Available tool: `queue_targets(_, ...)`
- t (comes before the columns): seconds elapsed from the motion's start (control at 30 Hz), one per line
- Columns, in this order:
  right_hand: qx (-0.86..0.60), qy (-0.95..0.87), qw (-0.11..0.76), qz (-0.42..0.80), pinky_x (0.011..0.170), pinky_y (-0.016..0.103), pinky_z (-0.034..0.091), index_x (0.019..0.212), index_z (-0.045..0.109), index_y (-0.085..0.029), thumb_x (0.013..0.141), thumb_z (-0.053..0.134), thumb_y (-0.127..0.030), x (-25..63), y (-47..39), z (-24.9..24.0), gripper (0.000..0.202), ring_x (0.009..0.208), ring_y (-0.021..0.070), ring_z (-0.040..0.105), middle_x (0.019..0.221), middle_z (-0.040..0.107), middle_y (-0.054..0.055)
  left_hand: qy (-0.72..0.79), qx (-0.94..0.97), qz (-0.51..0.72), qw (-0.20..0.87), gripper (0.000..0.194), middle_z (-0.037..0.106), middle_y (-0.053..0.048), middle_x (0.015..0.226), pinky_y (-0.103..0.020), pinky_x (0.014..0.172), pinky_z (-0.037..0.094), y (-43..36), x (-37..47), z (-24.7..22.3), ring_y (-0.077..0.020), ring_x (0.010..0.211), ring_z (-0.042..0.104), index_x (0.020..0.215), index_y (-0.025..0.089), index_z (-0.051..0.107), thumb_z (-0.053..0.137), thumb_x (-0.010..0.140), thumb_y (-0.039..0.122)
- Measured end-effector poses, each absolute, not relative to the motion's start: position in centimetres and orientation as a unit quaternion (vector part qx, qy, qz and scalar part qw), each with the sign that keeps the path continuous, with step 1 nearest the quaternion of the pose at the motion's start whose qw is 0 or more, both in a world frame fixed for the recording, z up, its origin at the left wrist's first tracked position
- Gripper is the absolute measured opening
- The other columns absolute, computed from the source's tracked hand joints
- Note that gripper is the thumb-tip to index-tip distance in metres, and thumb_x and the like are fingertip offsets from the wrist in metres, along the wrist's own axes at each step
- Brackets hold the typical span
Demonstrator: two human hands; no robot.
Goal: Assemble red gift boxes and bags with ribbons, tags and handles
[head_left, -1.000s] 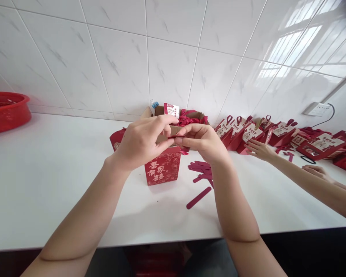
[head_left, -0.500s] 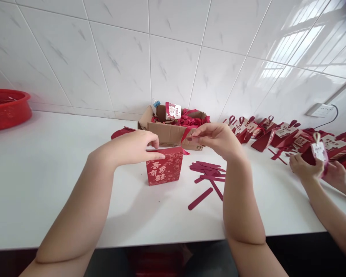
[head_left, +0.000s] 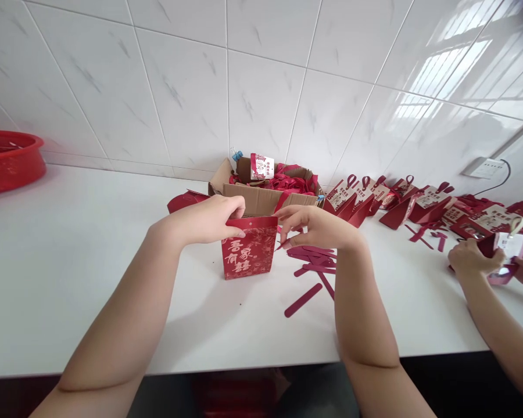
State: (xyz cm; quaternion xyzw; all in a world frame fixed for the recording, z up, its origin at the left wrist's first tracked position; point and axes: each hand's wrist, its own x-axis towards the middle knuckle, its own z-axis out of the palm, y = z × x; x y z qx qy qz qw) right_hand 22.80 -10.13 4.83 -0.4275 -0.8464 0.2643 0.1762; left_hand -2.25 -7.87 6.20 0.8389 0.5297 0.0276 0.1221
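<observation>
Head view: two bare hands flank a printed red box (head_left: 249,249) standing on a white table (head_left: 113,290), directly ahead of the person.
Left hand (head_left: 209,217): the nearer one, touching; it grips the box's near top edge, thumb outside, fingers curled over behind.
Right hand (head_left: 318,226): just beside the box's upper right corner, pinching a small dark-red piece (head_left: 281,245); from where I stand, I cannot tell if it touches the box.
Box axis: upright, lettered face toward the person.
Loose strips (head_left: 314,258): heaped right of the box, a single strip (head_left: 303,300) closer to the person.
Behind: a cardboard carton (head_left: 255,196) of red ribbon (head_left: 290,181), before a tiled wall (head_left: 265,87).
Flanks: red tub (head_left: 11,168) far left; finished-looking gift boxes (head_left: 348,197) right, where a co-worker's hands (head_left: 468,258) hold another.
</observation>
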Motion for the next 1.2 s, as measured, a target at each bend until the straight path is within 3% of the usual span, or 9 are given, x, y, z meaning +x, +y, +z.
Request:
queue_targets(0.17,-0.436,-0.843,0.207,0.238,0.087,0.035,0.048,0.076,0.074,-0.024,0.075,0.072,-0.022,21.3,-9.2,3.9,0.002,0.110,0.0218,0.058,0.119,0.061,0.004,0.498,0.850,0.054,0.164,0.034,0.063,-0.001,0.087,-0.026,0.051,0.035,-6.9,-2.4,5.7,-0.0174,0.065,0.055,0.108,0.029,0.048,0.055,0.078,0.042)
queue_targets(0.37,-0.437,-0.845,0.187,0.246,0.071,0.030,0.048,0.076,0.075,-0.023,0.073,0.073,-0.023,20.9,-8.2,3.1,0.003,0.081,0.0151,0.059,0.098,0.064,0.002,0.473,0.856,0.058,0.202,0.033,0.068,-0.003,0.096,-0.024,0.056,0.042,-6.7,-2.6,5.9,-0.0193,0.079,0.064,0.105,0.028,0.061,0.060,0.076,0.046)
queue_targets(0.47,-0.435,-0.847,0.179,0.247,0.075,0.033,0.050,0.076,0.075,-0.024,0.072,0.075,-0.024,21.0,-8.3,3.1,0.004,0.087,0.0176,0.061,0.109,0.062,0.004,0.476,0.854,0.065,0.199,0.033,0.069,-0.003,0.100,-0.024,0.055,0.044,-6.6,-2.7,5.9,-0.0186,0.078,0.065,0.100,0.029,0.067,0.062,0.075,0.049)
queue_targets(0.6,-0.429,-0.845,0.210,0.239,0.087,0.039,0.049,0.076,0.075,-0.024,0.073,0.075,-0.019,20.8,-8.7,3.3,0.006,0.112,0.0242,0.057,0.133,0.052,0.006,0.482,0.848,0.067,0.210,0.035,0.070,-0.005,0.104,-0.024,0.053,0.044,-6.2,-2.8,5.6,-0.0189,0.075,0.065,0.100,0.028,0.069,0.059,0.077,0.052)
queue_targets(0.77,-0.415,-0.844,0.233,0.250,0.086,0.037,0.052,0.078,0.075,-0.024,0.074,0.073,-0.016,20.0,-8.7,3.1,0.008,0.108,0.0219,0.059,0.129,0.054,0.007,0.484,0.849,0.056,0.206,0.043,0.067,-0.005,0.112,-0.025,0.057,0.046,-6.2,-2.7,5.5,-0.0193,0.079,0.065,0.115,0.029,0.061,0.054,0.080,0.052)
queue_targets(0.93,-0.430,-0.838,0.230,0.243,0.083,0.036,0.052,0.078,0.075,-0.023,0.075,0.072,-0.017,19.9,-8.2,2.8,0.008,0.099,0.0192,0.061,0.125,0.056,0.007,0.480,0.853,0.059,0.195,0.056,0.059,-0.006,0.126,-0.026,0.065,0.048,-6.4,-2.7,5.5,-0.0235,0.100,0.062,0.130,0.034,0.045,0.053,0.079,0.055)
queue_targets(1.2,-0.412,-0.845,0.230,0.251,0.082,0.035,0.053,0.077,0.075,-0.023,0.076,0.070,-0.017,19.7,-8.0,2.4,0.008,0.090,0.0164,0.063,0.122,0.058,0.005,0.465,0.857,0.051,0.214,0.034,0.060,-0.007,0.120,-0.026,0.056,0.046,-5.9,-2.7,5.4,-0.0221,0.088,0.064,0.099,0.027,0.063,0.055,0.078,0.052)
